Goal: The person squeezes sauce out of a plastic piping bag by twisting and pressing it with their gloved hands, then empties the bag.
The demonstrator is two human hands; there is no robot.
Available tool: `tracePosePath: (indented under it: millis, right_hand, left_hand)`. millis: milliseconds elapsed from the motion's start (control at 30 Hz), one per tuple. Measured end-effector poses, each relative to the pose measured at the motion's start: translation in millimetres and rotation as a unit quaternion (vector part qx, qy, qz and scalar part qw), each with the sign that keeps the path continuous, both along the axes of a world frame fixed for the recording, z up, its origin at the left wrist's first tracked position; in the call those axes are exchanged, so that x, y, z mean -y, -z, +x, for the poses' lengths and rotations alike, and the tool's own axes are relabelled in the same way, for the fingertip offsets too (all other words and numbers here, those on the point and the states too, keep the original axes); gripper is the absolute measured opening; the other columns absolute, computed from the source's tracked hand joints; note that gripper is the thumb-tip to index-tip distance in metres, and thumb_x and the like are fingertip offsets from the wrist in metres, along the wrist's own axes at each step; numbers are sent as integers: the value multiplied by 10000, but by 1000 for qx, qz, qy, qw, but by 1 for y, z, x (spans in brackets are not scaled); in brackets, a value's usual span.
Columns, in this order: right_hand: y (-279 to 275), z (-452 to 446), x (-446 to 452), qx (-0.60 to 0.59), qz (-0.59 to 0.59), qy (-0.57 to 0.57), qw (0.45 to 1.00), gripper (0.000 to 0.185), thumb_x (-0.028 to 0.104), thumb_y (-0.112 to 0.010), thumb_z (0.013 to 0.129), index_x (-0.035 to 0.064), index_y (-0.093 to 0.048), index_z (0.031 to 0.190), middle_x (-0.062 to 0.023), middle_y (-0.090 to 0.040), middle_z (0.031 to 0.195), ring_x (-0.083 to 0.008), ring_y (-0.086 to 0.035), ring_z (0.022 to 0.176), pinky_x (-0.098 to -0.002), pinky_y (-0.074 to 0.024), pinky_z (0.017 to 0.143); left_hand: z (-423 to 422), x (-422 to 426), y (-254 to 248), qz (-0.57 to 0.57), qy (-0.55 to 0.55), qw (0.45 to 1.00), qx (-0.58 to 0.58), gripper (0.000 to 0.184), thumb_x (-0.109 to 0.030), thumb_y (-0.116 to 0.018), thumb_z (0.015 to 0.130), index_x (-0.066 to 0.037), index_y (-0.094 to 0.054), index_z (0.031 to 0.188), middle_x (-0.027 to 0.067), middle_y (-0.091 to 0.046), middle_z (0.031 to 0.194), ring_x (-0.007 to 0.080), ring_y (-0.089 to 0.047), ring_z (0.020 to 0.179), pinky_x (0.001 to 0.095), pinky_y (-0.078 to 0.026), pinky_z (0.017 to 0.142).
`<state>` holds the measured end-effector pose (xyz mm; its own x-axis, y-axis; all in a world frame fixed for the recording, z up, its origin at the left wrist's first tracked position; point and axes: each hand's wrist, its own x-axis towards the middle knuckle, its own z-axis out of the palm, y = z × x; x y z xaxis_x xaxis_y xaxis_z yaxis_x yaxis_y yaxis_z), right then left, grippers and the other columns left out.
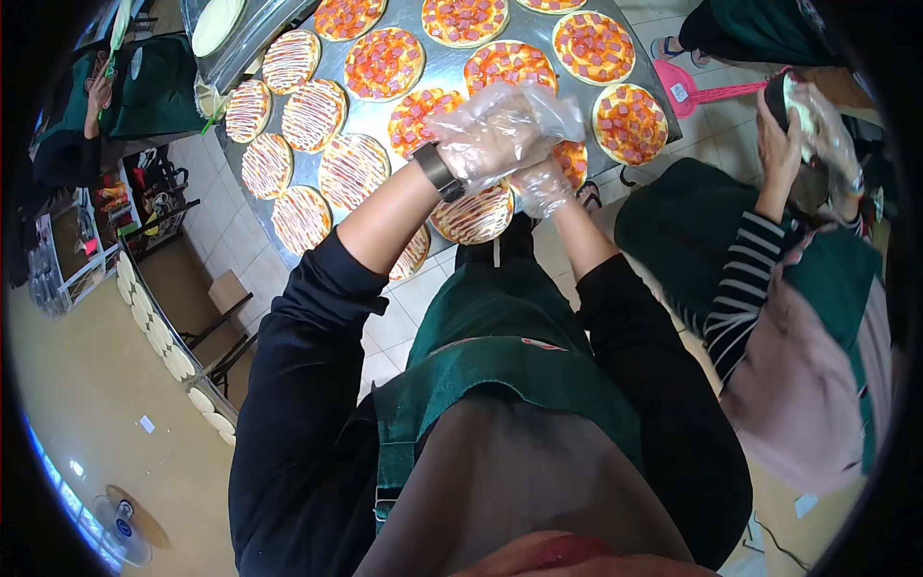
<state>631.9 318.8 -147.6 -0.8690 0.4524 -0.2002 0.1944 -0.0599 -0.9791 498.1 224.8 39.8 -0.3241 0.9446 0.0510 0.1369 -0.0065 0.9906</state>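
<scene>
My left hand, in a loose clear plastic glove and with a dark watch at the wrist, is over the middle of the metal table. Its fingers look curled, and the crinkled glove hides what may be inside them. Close beside it, my right hand wears a clear glove too; its fingertips are partly covered. Under my hands lie a pizza with diced pink meat and a round pizza with brown and white sauce stripes. Another diced-meat pizza is partly hidden behind my left hand.
Several striped pizzas cover the table's left side, several meat-topped ones the right. A co-worker at right holds a dark object. Another person is at far left. A pink dustpan lies beyond the table's right edge.
</scene>
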Motion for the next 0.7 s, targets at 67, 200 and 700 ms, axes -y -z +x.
tracePosePath:
  millis: [67,200,700]
  right_hand:
    - [-6,0,-25,-15,-53,24,998,427,136,-562,831,64,-441,1234,-96,-514,1192,-241,-508,1088,-344,-419,927]
    - [-24,1,-70,-61,-145,59,986,419,134,-563,829,64,-447,1226,-97,-518,1185,-241,-511,1083,-346,-420,925]
    - [-29,-9,-57,-49,-93,83,991,390,124,-570,825,62,-471,1197,-99,-535,1159,-239,-526,1063,-354,-426,919]
  left_hand:
    - [2,-9,28,-8,-3,1000,11,221,-193,-487,848,-69,-620,973,142,-605,1058,296,-568,998,383,-419,948]
    - [3,-42,42,30,52,941,-333,237,-198,-568,835,-48,-596,1017,128,-574,1072,239,-559,973,334,-454,834]
    - [4,-42,38,5,71,963,-259,310,-254,-558,854,-26,-574,1065,151,-593,1017,257,-584,940,346,-455,837]
